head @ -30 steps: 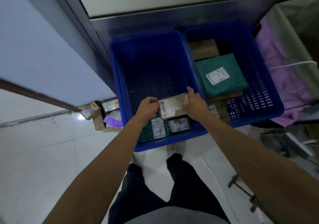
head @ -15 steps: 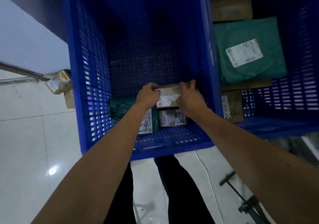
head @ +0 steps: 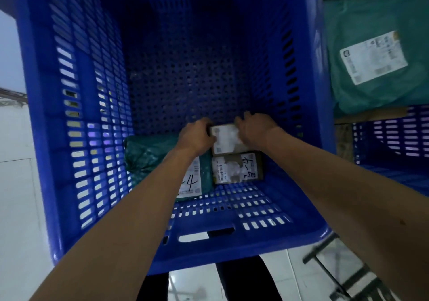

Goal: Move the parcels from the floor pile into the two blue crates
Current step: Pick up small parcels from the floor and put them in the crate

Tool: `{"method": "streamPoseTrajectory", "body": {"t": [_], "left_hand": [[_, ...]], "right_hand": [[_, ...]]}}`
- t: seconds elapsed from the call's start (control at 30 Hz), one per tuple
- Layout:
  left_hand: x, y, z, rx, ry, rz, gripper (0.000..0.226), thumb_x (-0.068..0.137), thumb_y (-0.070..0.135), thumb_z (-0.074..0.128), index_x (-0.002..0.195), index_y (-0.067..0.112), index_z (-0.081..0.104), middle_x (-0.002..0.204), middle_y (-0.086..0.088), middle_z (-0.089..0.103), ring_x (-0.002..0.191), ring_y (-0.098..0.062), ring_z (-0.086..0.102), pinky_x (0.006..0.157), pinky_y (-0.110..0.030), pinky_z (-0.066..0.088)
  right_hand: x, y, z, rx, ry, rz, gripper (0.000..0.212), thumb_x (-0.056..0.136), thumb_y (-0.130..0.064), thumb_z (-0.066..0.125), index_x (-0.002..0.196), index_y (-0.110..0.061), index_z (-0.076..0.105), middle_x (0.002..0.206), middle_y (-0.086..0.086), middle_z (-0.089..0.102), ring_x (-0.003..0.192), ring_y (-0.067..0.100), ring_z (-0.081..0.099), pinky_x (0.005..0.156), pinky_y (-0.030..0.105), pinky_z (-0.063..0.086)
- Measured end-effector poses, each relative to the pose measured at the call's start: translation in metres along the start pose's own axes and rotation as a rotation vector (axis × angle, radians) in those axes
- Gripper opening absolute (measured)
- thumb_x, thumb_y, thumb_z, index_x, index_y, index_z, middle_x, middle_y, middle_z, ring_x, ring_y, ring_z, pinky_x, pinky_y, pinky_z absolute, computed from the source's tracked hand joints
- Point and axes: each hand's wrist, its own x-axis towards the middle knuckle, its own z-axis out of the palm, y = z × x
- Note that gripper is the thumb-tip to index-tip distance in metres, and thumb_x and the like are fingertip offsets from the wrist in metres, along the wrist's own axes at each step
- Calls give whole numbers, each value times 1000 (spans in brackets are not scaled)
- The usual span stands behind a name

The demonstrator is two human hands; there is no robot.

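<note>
Head camera looks straight down into a big blue crate [head: 76, 115] with slotted walls and a perforated bottom, which fills most of the view. A second blue crate [head: 394, 138] stands touching its right side and is cut off by the frame edge. Both stand on a pale tiled floor [head: 18, 208], seen at the left and along the bottom, where dark trouser legs [head: 243, 282] and a black metal stand [head: 336, 270] also show.

Two bare forearms reach in from the bottom corners and meet low inside the big crate. In the second crate lies a large green mailer [head: 362, 96] with a white label, on top of brown cardboard. In the big crate, against the near wall, lies a crumpled green bag [head: 148, 154] with a handwritten 4 on its label. Just to its right lies a flat brown box [head: 236, 168] with handwriting on its label.

Directly beyond that box, touching its far edge, is a small brown parcel [head: 226, 139] with a white label, down at the crate bottom. The left hand [head: 196, 136] grips its left edge and the right hand [head: 255, 130] its right edge. The fingers of both hands are curled over the parcel's far corners, clamped on it, so the parcel sits between the two hands.
</note>
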Motion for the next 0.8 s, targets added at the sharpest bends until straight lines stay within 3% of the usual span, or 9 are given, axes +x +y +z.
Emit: {"method": "streamPoseTrajectory", "body": {"t": [0.17,0.33,0.47,0.53,0.63,0.7,0.8], "left_hand": [[11,-8,14,132,-14,74,42,92,28,69,132,19,60,126,-11,66,112,-30,61,88,-38,53],[19,-13,24,299,-12,72,38,93,23,61,130,24,60,122,-11,66,110,-32,62,82,-37,51],[18,-4,28,441,-30,28,46,93,25,60,137,22,51,132,-16,54,118,-33,55,89,-39,49],[12,-5,25,436,-53,4,51,94,26,56,143,21,42,139,-17,46,124,-36,49,95,-42,46],[-1,-6,15,446,-59,21,60,98,33,50,152,21,28,147,-18,39,130,-37,43,101,-46,43],[-15,-7,4,486,-73,64,63,100,38,45,156,20,21,151,-16,35,134,-36,39,104,-46,41],[-36,-11,-13,509,-121,95,61,104,39,38,158,22,16,161,-12,24,141,-34,33,110,-45,37]], "right_hand": [[20,-17,14,144,-124,20,58,105,-23,43,154,-5,17,149,24,31,127,37,46,94,43,48],[29,-18,23,310,-89,77,51,106,-28,42,149,-7,28,145,25,34,121,37,49,88,41,46],[27,-24,28,412,-114,163,50,104,-28,45,148,-8,29,146,25,32,122,40,48,92,44,46],[21,-25,29,483,-108,208,56,104,-28,46,151,-6,24,150,26,26,130,42,41,98,46,45],[0,-26,23,592,-101,252,67,105,-27,40,158,-6,5,161,28,2,143,42,27,108,47,41],[-18,-29,16,631,-83,275,71,105,-29,39,158,-7,-1,162,26,-8,144,40,28,106,45,43],[-47,-33,6,642,-103,290,73,104,-29,43,158,-7,0,163,25,-7,138,40,38,99,43,45]]}}
